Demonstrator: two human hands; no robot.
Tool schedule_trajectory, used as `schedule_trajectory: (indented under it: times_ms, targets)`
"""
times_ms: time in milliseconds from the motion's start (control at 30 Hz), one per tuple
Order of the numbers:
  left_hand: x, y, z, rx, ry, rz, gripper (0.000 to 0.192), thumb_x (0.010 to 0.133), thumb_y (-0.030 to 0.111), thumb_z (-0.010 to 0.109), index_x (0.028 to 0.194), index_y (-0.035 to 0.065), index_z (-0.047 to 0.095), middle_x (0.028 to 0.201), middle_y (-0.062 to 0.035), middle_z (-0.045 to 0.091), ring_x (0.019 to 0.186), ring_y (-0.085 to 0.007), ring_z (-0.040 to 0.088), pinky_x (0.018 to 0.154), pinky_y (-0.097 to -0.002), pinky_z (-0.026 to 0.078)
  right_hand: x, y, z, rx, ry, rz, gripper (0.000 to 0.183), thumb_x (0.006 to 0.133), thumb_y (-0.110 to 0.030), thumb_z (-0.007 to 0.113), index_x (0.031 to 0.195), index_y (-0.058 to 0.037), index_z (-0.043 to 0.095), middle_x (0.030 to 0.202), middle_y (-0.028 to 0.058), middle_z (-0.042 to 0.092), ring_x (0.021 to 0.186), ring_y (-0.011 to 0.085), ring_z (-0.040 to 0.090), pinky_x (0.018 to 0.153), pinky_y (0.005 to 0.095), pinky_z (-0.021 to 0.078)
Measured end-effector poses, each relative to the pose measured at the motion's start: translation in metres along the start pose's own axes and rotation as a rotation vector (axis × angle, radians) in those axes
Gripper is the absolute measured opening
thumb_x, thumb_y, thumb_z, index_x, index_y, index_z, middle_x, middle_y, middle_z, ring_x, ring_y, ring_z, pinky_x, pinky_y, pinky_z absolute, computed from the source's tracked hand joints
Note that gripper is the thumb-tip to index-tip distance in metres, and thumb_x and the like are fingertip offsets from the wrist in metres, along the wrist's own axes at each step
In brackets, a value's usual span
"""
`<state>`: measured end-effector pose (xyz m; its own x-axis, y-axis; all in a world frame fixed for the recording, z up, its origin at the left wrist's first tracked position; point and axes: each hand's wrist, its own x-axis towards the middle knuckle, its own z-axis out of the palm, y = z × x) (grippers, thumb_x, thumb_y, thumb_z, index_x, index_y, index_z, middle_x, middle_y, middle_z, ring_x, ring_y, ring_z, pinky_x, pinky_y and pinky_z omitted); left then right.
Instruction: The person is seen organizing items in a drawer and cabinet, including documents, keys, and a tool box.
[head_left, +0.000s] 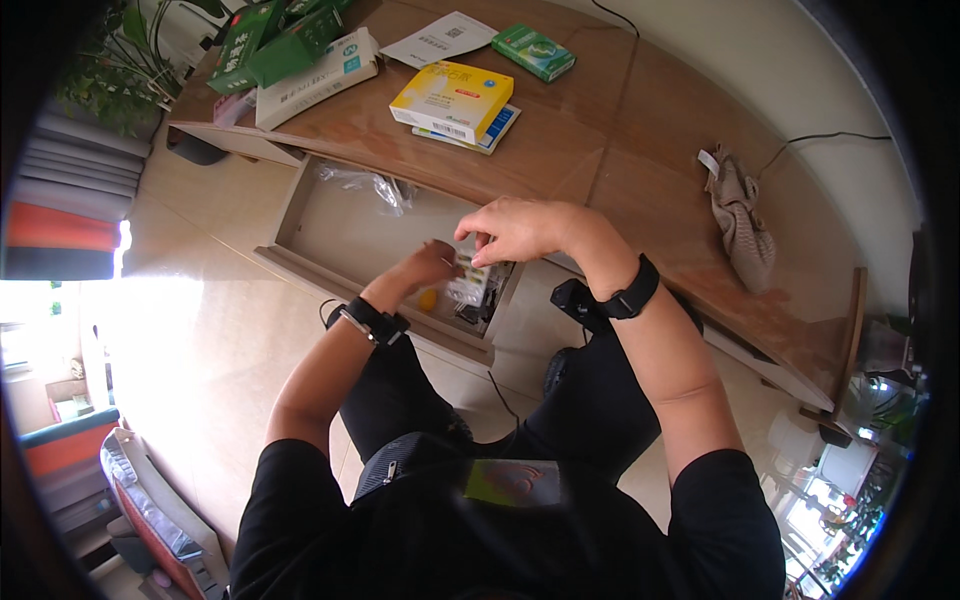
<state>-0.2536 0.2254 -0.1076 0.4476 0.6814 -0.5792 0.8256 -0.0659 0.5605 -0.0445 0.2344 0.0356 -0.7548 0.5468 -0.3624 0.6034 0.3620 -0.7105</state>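
Observation:
A pulled-out drawer (352, 225) lies before me, below the cabinet top. My left hand (433, 264) is over it, its fingers pinching the left edge of a blister pack of capsules (471, 281). Just above the pack's upper edge is my right hand (517, 229), its thumb and fingers curved and apart with nothing seen between them. The right thumb tip is close to the pack; whether it touches cannot be told. Inside the drawer are a clear plastic bag (386, 191) at the back, a small yellow object (428, 300) and several small items, partly hidden, at the right end.
On the wooden cabinet top (555, 142) are a yellow medicine box (454, 94) on a blue-and-white one, a green box (534, 51), a paper sheet (439, 39), a long white box (319, 82) and green cartons (300, 45). A beige knitted cloth (739, 217) lies right.

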Motion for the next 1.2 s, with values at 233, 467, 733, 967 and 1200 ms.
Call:
schedule_trajectory:
  times_ms: [233, 467, 733, 967, 1200]
  targets:
    - [0.032, -0.049, -0.011, 0.029, 0.128, -0.127, 0.03, 0.067, 0.032, 0.076, 0.082, 0.007, 0.068, 0.087, -0.0126, 0.067, 0.085, -0.0289, 0.064, 0.073, -0.0386, 0.051, 0.004, -0.003, 0.0, -0.015, -0.035, 0.038, 0.045, 0.081, -0.029, 0.066, 0.118, -0.0055, 0.056, 0.103, 0.0131, 0.065, 0.097, 0.0275, 0.061, 0.083, 0.0364, 0.0478]
    - [0.034, -0.04, 0.023, 0.324, 0.114, 0.0, 0.046, 0.061, 0.032, 0.08, 0.1, 0.0107, 0.066, 0.102, -0.0116, 0.065, 0.096, -0.0272, 0.062, 0.082, -0.0357, 0.051, 0.0, -0.006, -0.003, 0.034, 0.006, -0.059, 0.035, 0.084, -0.02, 0.063, 0.113, -0.0025, 0.058, 0.094, 0.0119, 0.067, 0.088, 0.0235, 0.063, 0.078, 0.0338, 0.0487]
    - [-0.046, 0.059, -0.051, 0.102, 0.447, 0.034, 0.021, 0.077, 0.026, 0.07, 0.082, 0.0061, 0.067, 0.079, -0.0088, 0.068, 0.077, -0.0212, 0.066, 0.064, -0.0334, 0.052, -0.007, 0.006, -0.034, 0.316, 0.935, -0.044, 0.019, 0.083, -0.002, 0.059, 0.102, -0.0011, 0.062, 0.096, 0.0087, 0.067, 0.085, 0.0139, 0.064, 0.073, 0.0255, 0.0506]
    - [-0.024, 0.079, -0.141, -0.091, 1.297, 0.422, 0.026, 0.086, 0.026, 0.06, 0.084, 0.0004, 0.064, 0.079, -0.0159, 0.06, 0.08, -0.0324, 0.057, 0.071, -0.0399, 0.046, 0.015, 0.041, -0.031, 0.289, 1.022, 0.043, 0.07, 0.078, -0.01, 0.066, 0.138, -0.0008, 0.031, 0.135, 0.0217, 0.043, 0.113, 0.0316, 0.053, 0.092, 0.0341, 0.0453]
    - [-0.001, 0.088, -0.145, -0.05, 1.052, 0.121, 0.04, 0.081, 0.04, 0.062, 0.085, 0.0001, 0.064, 0.081, -0.0151, 0.062, 0.086, -0.0349, 0.055, 0.077, -0.0414, 0.044, 0.018, 0.05, -0.026, 0.304, 0.934, 0.013, 0.077, 0.079, -0.011, 0.067, 0.141, 0.0002, 0.024, 0.136, 0.0234, 0.042, 0.116, 0.0331, 0.051, 0.096, 0.0344, 0.0416]
